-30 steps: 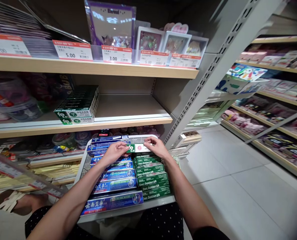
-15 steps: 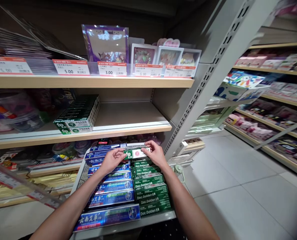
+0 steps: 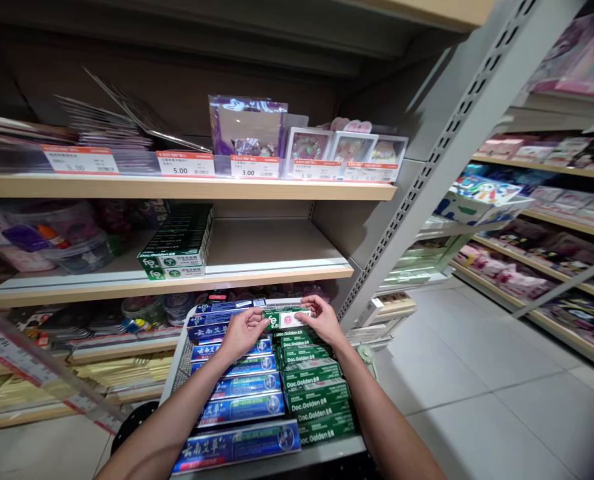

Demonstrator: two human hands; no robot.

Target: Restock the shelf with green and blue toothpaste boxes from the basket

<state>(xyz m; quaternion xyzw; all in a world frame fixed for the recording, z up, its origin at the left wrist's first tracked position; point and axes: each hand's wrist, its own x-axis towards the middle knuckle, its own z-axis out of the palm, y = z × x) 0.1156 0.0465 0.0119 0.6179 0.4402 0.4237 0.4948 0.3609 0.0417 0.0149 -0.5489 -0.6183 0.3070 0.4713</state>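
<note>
In the head view, the person's two hands met at one green-and-white carton (image 3: 287,319) over the far end of a grey basket (image 3: 181,363). Its long axis ran crosswise, roughly from nine to three o'clock. The left hand (image 3: 245,331) pinched the nine o'clock end with thumb and fingertips; the right hand (image 3: 323,321) pinched near the three o'clock end, its thumb against the white face. Neither hand was clearly nearer, as each had one end. Whether the carton's underside touched the boxes below could not be told.

From the carton, the row of green cartons (image 3: 317,403) ran toward five o'clock and the blue cartons (image 3: 247,385) toward seven. The shelf (image 3: 271,248) stood beyond it at twelve o'clock, and the stack of green cartons on that shelf (image 3: 181,241) lay toward ten, nearer the left hand's side.
</note>
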